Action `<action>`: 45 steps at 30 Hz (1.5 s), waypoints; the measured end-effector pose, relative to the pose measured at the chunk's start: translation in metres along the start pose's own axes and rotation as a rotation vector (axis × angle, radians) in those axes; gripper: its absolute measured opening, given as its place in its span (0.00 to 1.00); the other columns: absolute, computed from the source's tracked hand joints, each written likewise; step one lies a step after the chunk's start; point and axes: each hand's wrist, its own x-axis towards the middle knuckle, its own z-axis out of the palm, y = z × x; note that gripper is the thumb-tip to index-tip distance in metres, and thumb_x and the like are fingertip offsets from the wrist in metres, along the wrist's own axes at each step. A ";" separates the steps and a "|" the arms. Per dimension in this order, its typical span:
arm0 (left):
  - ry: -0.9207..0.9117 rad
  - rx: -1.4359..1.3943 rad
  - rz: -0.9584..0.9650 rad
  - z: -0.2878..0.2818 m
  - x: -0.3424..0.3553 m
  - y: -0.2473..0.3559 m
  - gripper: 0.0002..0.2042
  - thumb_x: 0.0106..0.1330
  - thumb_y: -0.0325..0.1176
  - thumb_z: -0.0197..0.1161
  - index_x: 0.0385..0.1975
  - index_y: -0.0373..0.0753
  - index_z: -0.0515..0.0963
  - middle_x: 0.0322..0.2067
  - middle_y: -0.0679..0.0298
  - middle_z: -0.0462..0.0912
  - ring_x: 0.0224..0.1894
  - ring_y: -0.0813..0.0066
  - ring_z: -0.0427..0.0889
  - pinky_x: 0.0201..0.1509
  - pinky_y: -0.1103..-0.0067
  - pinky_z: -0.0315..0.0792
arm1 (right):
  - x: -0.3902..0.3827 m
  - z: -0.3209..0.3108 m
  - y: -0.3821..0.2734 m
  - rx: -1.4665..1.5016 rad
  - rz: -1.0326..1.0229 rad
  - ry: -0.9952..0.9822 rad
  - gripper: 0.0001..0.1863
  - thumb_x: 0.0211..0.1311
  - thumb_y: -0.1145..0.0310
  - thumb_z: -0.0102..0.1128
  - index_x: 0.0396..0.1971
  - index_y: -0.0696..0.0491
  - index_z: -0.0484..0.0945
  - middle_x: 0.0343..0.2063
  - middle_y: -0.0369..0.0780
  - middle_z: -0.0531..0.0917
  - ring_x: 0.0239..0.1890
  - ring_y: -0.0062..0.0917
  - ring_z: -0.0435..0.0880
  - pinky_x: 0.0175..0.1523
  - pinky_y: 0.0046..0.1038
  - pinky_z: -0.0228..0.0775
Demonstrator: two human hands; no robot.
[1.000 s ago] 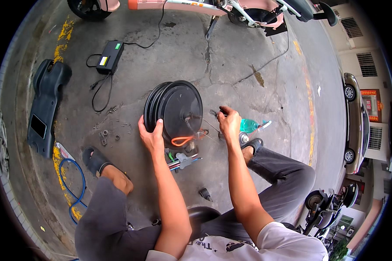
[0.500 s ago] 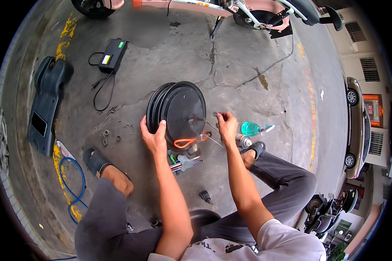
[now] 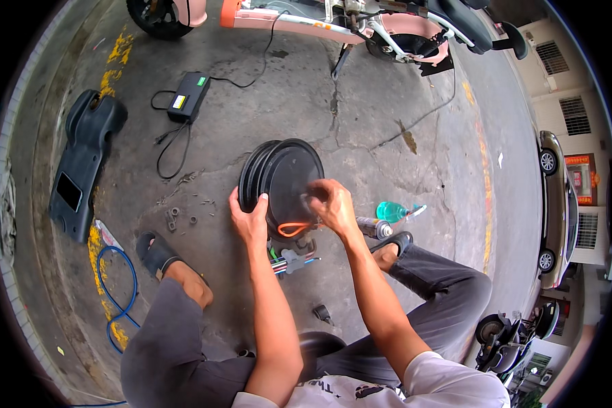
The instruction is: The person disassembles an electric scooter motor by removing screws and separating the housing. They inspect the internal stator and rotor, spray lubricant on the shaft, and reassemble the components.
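- Far left: black plastic body panel [image 3: 81,163] flat on the concrete, blue hose [image 3: 119,285] looped below it near a sandalled foot [image 3: 158,253].
- Upper left: black charger box [image 3: 188,96] with its cable trailing; small nuts and bolts [image 3: 178,217] scattered nearer in.
- Centre: black wheel hub [image 3: 284,183] standing on edge on the ground, orange cable [image 3: 294,229] curling out at its lower face, bundle of coloured connectors [image 3: 291,261] just beneath.
- Left hand [image 3: 249,221] clamped on hub's lower-left rim, fingers wrapped over the edge.
- Right hand [image 3: 332,204] pressed against the hub face, fingers curled near the centre; whatever is pinched there too blurred to tell.
- Hands apart, hub between them.
- Right: spray can [image 3: 374,227] and green bottle [image 3: 392,211] lying by the right foot.
- Top: pink scooter [image 3: 360,20], parked.
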 end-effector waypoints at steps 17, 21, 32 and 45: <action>-0.041 -0.022 0.026 -0.002 -0.002 0.004 0.28 0.62 0.32 0.71 0.62 0.30 0.72 0.55 0.56 0.79 0.56 0.66 0.78 0.66 0.72 0.68 | -0.006 -0.022 -0.006 -0.001 -0.023 -0.056 0.18 0.55 0.74 0.64 0.47 0.59 0.85 0.37 0.48 0.85 0.38 0.40 0.87 0.47 0.35 0.79; -0.047 -0.032 0.033 -0.005 -0.004 0.000 0.28 0.63 0.31 0.70 0.62 0.29 0.71 0.56 0.56 0.78 0.57 0.67 0.77 0.67 0.73 0.66 | -0.009 -0.018 -0.005 0.034 0.008 -0.032 0.18 0.55 0.73 0.64 0.47 0.59 0.85 0.37 0.48 0.85 0.37 0.40 0.87 0.46 0.36 0.79; -0.065 -0.097 0.050 -0.008 -0.006 -0.005 0.29 0.61 0.32 0.71 0.62 0.30 0.71 0.55 0.55 0.79 0.57 0.65 0.77 0.66 0.71 0.67 | -0.024 -0.001 -0.012 0.040 0.053 0.196 0.15 0.52 0.76 0.66 0.42 0.58 0.86 0.32 0.43 0.84 0.31 0.29 0.84 0.41 0.29 0.77; -0.093 -0.153 0.022 -0.010 -0.006 -0.003 0.30 0.60 0.33 0.72 0.62 0.31 0.72 0.54 0.55 0.79 0.57 0.65 0.77 0.65 0.70 0.68 | -0.021 -0.001 -0.009 0.032 0.075 0.127 0.12 0.55 0.74 0.68 0.40 0.59 0.86 0.32 0.43 0.84 0.29 0.27 0.85 0.40 0.28 0.78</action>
